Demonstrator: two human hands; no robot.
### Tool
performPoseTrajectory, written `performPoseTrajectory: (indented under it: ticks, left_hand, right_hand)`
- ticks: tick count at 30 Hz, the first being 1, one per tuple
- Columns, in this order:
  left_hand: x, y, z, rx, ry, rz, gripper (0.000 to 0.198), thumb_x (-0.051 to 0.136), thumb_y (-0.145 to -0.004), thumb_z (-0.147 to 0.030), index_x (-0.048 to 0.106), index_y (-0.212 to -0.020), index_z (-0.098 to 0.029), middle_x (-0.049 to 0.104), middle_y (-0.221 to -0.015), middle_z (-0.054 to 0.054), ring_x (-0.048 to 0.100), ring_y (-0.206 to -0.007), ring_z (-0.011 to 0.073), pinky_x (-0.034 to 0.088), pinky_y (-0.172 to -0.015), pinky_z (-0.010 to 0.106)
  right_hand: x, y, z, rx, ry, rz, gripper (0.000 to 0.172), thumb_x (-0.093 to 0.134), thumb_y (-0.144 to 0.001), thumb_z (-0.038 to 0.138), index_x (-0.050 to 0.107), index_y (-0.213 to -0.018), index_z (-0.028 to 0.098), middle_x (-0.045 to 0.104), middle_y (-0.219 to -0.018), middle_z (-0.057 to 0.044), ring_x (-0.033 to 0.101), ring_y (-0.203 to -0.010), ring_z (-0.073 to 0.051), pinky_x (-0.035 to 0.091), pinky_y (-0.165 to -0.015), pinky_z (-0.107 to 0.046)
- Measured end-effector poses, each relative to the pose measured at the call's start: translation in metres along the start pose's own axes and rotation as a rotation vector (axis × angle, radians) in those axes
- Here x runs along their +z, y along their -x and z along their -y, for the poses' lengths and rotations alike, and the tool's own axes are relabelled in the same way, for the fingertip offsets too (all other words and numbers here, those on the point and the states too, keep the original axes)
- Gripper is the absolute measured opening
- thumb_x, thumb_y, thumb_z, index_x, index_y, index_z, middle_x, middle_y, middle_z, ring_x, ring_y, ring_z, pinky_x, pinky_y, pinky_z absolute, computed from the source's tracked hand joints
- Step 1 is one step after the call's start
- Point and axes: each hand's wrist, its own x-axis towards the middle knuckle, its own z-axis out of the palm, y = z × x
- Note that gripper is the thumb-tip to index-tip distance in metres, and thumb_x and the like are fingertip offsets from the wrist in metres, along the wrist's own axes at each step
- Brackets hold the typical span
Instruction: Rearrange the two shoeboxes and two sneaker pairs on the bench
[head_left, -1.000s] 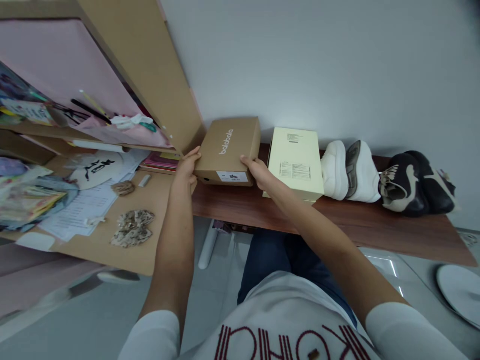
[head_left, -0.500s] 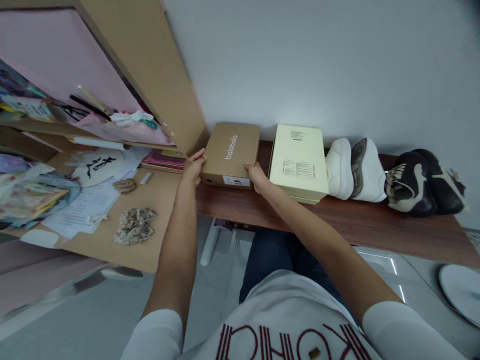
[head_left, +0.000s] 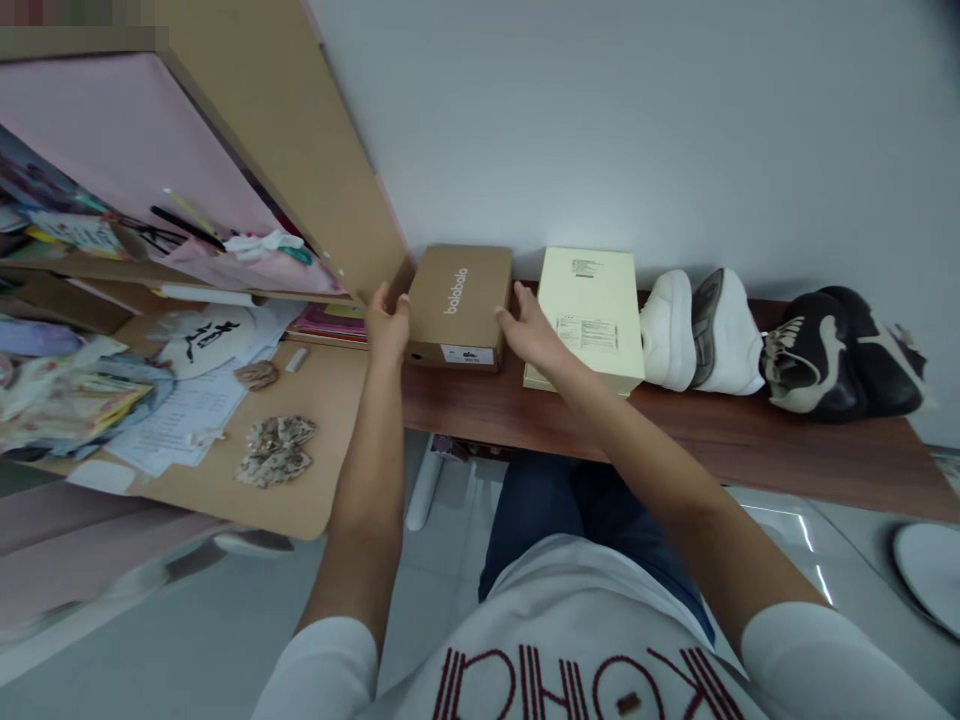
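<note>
A brown shoe box (head_left: 459,300) with white lettering rests on the dark wooden bench (head_left: 675,440) against the wall. My left hand (head_left: 388,325) is beside its left side, fingers straight and open, at most lightly touching it. My right hand (head_left: 529,332) hovers by its right side, fingers spread, gripping nothing. A pale yellow box (head_left: 592,315) lies just right of the brown one.
A pair of white shoes (head_left: 701,325) and a pair of black shoes (head_left: 836,360) stand further right on the bench. A light wooden desk (head_left: 300,460) at the left carries papers, hair scrunchies (head_left: 274,450) and shelves with clutter. A white round object (head_left: 930,575) lies on the floor at the right.
The brown box was lowered onto the bench and pushed back toward the wall. Both hands have opened and come off its sides.
</note>
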Motion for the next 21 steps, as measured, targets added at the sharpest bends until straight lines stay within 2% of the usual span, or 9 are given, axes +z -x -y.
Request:
performPoseTrajectory:
  ticks: [2,4,6,9,11,14,17,21]
  left_hand:
    - [0.007,0.007,-0.02,0.097,-0.027,-0.057,0.058,0.068,-0.089,-0.04,0.054,-0.142,-0.021,0.051,-0.154,0.013,0.043,-0.147,0.0238,0.029,-0.124,0.038]
    - [0.02,0.017,-0.043,0.151,0.002,-0.046,0.057,0.068,-0.089,-0.043,0.054,-0.141,-0.022,0.052,-0.153,0.012,0.042,-0.147,0.0232,0.028,-0.124,0.036]
    - [0.04,0.031,-0.063,0.139,0.103,0.043,0.055,0.068,-0.089,-0.043,0.055,-0.139,-0.025,0.055,-0.15,0.01,0.045,-0.145,0.0233,0.031,-0.123,0.037]
    - [0.076,0.059,-0.079,0.007,0.283,0.229,0.048,0.071,-0.089,-0.041,0.061,-0.133,-0.027,0.06,-0.145,0.008,0.048,-0.143,0.0246,0.035,-0.12,0.04]
    - [0.098,0.08,-0.077,-0.116,0.359,0.337,0.043,0.072,-0.088,-0.039,0.065,-0.129,-0.027,0.062,-0.143,0.008,0.05,-0.141,0.0257,0.036,-0.12,0.041]
    - [0.122,0.11,-0.061,-0.279,0.398,0.436,0.04,0.069,-0.09,-0.041,0.066,-0.127,-0.026,0.06,-0.146,0.009,0.049,-0.142,0.0255,0.034,-0.121,0.041]
    - [0.133,0.132,-0.039,-0.332,0.403,0.425,0.044,0.063,-0.093,-0.048,0.065,-0.13,-0.024,0.056,-0.15,0.01,0.048,-0.143,0.0239,0.034,-0.121,0.039]
    - [0.136,0.147,-0.016,-0.314,0.406,0.388,0.053,0.053,-0.094,-0.06,0.066,-0.129,-0.022,0.054,-0.152,0.009,0.043,-0.147,0.0231,0.029,-0.123,0.036]
  right_hand:
    - [-0.035,0.01,0.012,0.033,0.034,-0.029,0.078,0.057,-0.089,0.049,0.032,-0.157,0.022,0.03,-0.167,-0.008,0.017,-0.158,-0.03,0.012,-0.129,-0.054]
    - [-0.069,0.02,0.017,0.055,0.046,-0.051,0.075,0.058,-0.089,0.051,0.036,-0.156,0.024,0.029,-0.168,-0.007,0.017,-0.158,-0.03,0.013,-0.129,-0.054]
    - [-0.098,0.029,0.015,0.073,0.041,-0.09,0.071,0.058,-0.089,0.052,0.04,-0.153,0.028,0.03,-0.167,-0.004,0.018,-0.157,-0.031,0.014,-0.128,-0.057]
    - [-0.131,0.037,-0.001,0.108,0.014,-0.165,0.063,0.06,-0.09,0.051,0.047,-0.148,0.029,0.037,-0.164,-0.004,0.024,-0.155,-0.034,0.017,-0.127,-0.06]
    - [-0.146,0.042,-0.015,0.127,-0.012,-0.201,0.06,0.062,-0.089,0.048,0.051,-0.145,0.029,0.041,-0.161,-0.005,0.027,-0.154,-0.035,0.02,-0.126,-0.062]
    - [-0.16,0.047,-0.034,0.157,-0.027,-0.229,0.057,0.065,-0.087,0.045,0.056,-0.14,0.028,0.044,-0.159,-0.006,0.029,-0.153,-0.035,0.021,-0.126,-0.062]
    - [-0.165,0.053,-0.052,0.217,-0.006,-0.231,0.058,0.066,-0.086,0.043,0.056,-0.141,0.026,0.044,-0.159,-0.008,0.031,-0.153,-0.034,0.021,-0.126,-0.06]
    - [-0.158,0.063,-0.076,0.221,-0.006,-0.23,0.071,0.064,-0.085,0.044,0.045,-0.149,0.02,0.043,-0.159,-0.012,0.035,-0.15,-0.033,0.024,-0.126,-0.058]
